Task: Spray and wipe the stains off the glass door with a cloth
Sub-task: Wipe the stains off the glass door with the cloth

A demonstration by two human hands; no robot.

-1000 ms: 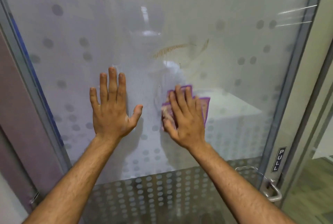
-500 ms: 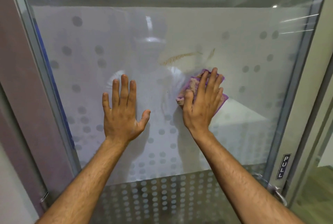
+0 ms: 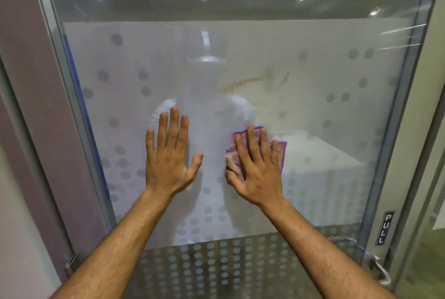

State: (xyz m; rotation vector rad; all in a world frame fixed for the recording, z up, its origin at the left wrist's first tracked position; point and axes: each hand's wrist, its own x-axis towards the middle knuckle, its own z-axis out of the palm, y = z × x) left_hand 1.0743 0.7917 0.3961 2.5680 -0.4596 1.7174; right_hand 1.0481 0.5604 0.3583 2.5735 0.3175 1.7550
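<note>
Head view: right hand (image 3: 256, 171) flat on cloth (image 3: 280, 151)

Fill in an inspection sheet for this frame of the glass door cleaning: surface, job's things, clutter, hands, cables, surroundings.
Surface: frosted glass door with a grey dot pattern; a brownish streaked stain remains above the cloth, with a smaller mark to its right; droplets or haze along the top of the pane.
Job's things: purple-edged cleaning cloth flat against the glass; no spray bottle in view.
Clutter: nothing seen.
Hands: left hand bare, spread flat on the glass; right hand flat, pressing the cloth, below the stain.
Cables: nothing seen.
Surroundings: metal door frame, PULL label, metal lever handle, ceiling lights reflected.
</note>
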